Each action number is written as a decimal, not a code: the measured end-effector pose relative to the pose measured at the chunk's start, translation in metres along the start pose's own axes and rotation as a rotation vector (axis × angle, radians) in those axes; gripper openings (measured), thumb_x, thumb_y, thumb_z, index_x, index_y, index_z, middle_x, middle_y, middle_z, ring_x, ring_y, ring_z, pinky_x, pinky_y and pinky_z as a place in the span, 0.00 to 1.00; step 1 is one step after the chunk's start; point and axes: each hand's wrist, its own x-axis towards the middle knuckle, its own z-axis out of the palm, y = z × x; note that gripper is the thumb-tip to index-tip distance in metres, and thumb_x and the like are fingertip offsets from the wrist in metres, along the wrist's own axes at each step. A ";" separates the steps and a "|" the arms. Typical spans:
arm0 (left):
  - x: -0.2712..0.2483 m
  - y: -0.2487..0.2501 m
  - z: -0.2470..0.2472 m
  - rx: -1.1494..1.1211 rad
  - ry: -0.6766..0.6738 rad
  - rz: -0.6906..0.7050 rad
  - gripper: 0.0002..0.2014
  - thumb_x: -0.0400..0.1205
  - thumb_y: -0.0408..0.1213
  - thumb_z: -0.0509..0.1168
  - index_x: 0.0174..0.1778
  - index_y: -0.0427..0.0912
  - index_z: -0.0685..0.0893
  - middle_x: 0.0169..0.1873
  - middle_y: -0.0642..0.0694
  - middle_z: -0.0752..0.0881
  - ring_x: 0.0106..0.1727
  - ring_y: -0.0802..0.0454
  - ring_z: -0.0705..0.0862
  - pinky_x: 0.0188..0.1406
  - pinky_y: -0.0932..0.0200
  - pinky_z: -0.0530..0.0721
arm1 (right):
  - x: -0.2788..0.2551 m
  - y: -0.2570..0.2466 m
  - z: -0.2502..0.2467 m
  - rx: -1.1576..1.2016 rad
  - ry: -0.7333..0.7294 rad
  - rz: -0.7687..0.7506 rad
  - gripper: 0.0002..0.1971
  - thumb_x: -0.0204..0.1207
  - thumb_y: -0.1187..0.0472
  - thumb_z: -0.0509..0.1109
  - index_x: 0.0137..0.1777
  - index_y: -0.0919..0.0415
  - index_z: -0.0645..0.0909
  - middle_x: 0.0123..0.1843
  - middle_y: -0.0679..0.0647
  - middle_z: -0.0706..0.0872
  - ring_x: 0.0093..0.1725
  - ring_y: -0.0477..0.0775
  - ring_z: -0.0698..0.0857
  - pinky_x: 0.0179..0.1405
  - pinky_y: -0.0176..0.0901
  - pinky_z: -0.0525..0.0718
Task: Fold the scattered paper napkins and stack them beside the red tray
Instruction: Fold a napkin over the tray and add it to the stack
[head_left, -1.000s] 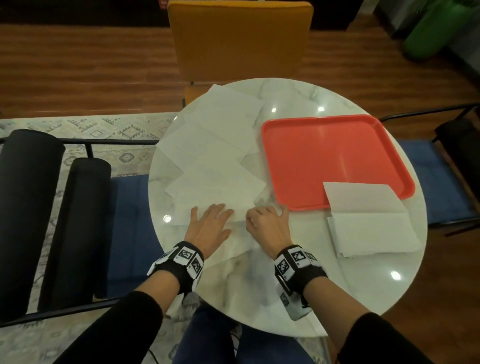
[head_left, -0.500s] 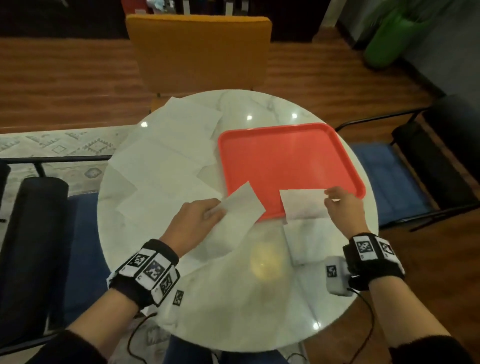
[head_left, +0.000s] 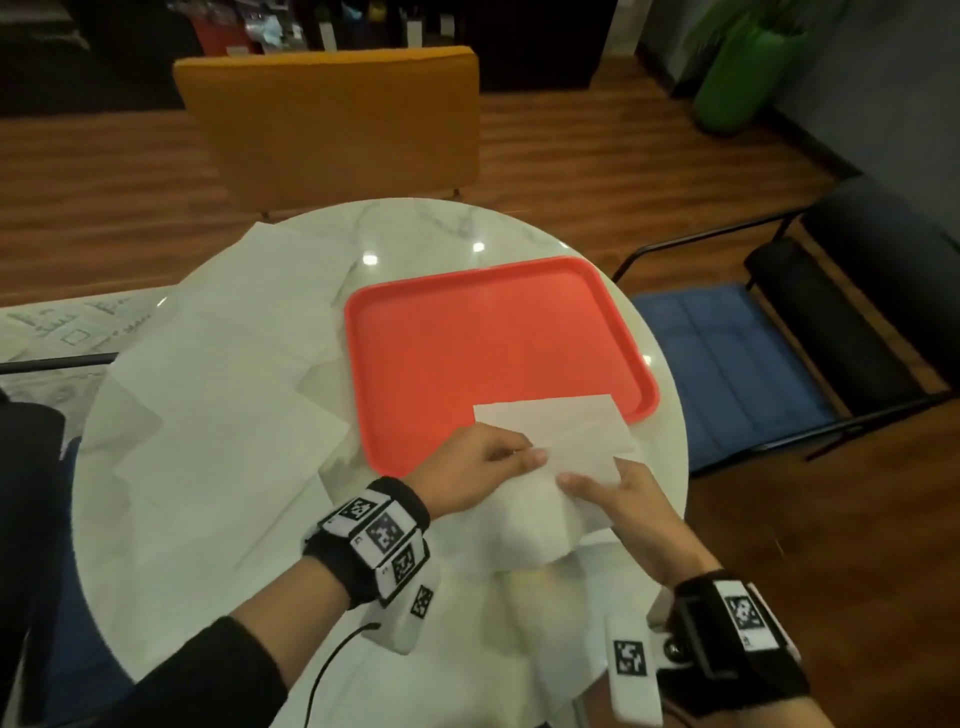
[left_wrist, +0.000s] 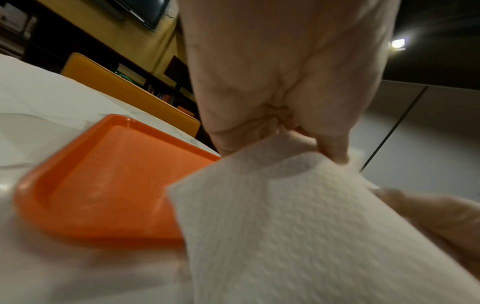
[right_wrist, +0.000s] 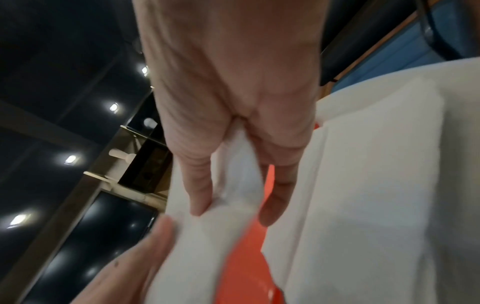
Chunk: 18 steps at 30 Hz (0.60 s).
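The folded white paper napkin (head_left: 566, 441), thin, limp and likely easy to crease or tear, is best taken by its edges. It hangs over the near rim of the red plastic tray (head_left: 488, 343). The left hand (head_left: 478, 467) and right hand (head_left: 618, 499) pinch its near edge.

Both hands met over the red tray's (head_left: 488, 332) near edge: left hand (head_left: 475, 470) and right hand (head_left: 621, 499) each pinched the napkin (head_left: 576, 436).

Unfolded napkins (head_left: 223, 415) lie left of tray (head_left: 498, 338).
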 end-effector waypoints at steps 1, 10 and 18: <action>0.011 -0.001 0.000 0.013 0.026 -0.029 0.18 0.84 0.47 0.61 0.32 0.41 0.80 0.25 0.51 0.78 0.26 0.59 0.75 0.28 0.63 0.73 | 0.001 0.005 -0.006 -0.011 0.038 0.017 0.15 0.74 0.61 0.73 0.62 0.59 0.84 0.58 0.54 0.90 0.59 0.58 0.87 0.64 0.63 0.82; 0.080 -0.056 -0.016 0.644 0.272 -0.466 0.23 0.78 0.49 0.67 0.63 0.41 0.74 0.60 0.40 0.77 0.62 0.39 0.77 0.60 0.43 0.76 | -0.004 0.023 -0.036 -0.011 0.116 0.144 0.08 0.74 0.64 0.73 0.52 0.63 0.87 0.49 0.56 0.92 0.51 0.58 0.90 0.56 0.55 0.85; 0.085 -0.071 -0.003 0.661 0.252 -0.507 0.15 0.78 0.45 0.68 0.56 0.43 0.77 0.57 0.42 0.72 0.61 0.41 0.74 0.59 0.44 0.71 | -0.021 0.034 -0.057 0.009 0.153 0.181 0.12 0.72 0.60 0.75 0.55 0.62 0.86 0.51 0.56 0.92 0.54 0.58 0.89 0.62 0.63 0.83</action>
